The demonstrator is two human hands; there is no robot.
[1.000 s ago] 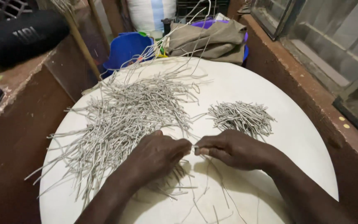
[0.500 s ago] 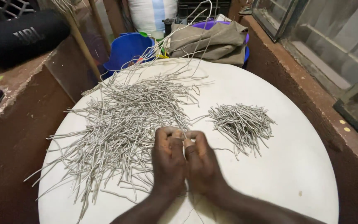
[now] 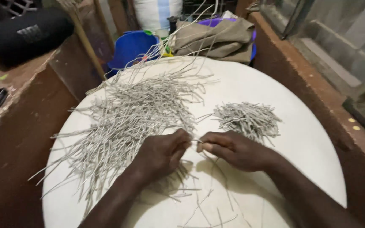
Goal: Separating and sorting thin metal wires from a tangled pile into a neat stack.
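Near edge of round white desk [image 3: 317, 139]: left hand [image 3: 161, 154] and right hand [image 3: 233, 150] meet, fingers pinching one thin grey strand [image 3: 196, 141] between them. Large loose strand pile [image 3: 127, 114] spreads toward left edge; small cut pile [image 3: 248, 119] toward right. Beyond far edge: blue bucket [image 3: 129, 46], folded khaki cloth [image 3: 216, 38].

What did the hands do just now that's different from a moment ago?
Half a second ago both hands were pressed together, pointing up the table. Now the left hand and right hand have spread apart sideways, fingertips nearly meeting over a thin grey strand. The big pile of strands, the small pile and the white round table stayed put.
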